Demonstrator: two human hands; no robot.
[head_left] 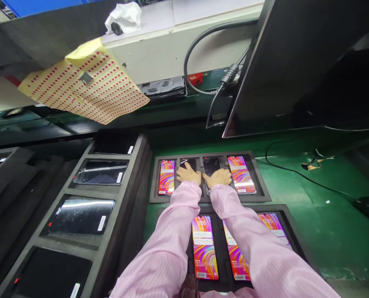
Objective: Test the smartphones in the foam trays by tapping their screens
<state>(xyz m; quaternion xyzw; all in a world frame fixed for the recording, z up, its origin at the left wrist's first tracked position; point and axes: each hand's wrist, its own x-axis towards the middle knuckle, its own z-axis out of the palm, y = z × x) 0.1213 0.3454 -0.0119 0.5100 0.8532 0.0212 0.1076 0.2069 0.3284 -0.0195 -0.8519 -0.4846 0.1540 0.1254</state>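
My left hand (189, 174) lies across a dark-screened smartphone (188, 162) in the second slot of a black foam tray (265, 198). Beside it, my right hand (218, 178) spans another dark smartphone (212, 164) in the third slot, thumb at its left edge and fingers at its right. Both hands are closed about the phones' sides, their fingertips partly hidden. Lit smartphones fill the outer slots, one at the left (166, 177) and one at the right (242, 174), with colourful swirled screens. My forearms cover part of a nearer tray (291, 219) holding lit phones (204, 248).
To the left, a stacked grey foam tray (116, 198) carries several dark phones (82, 216). A sticker sheet (88, 82) with red dots hangs from the shelf (159, 49). A large black monitor (296, 74) overhangs the green bench (336, 231) at right; cables (200, 37) hang behind.
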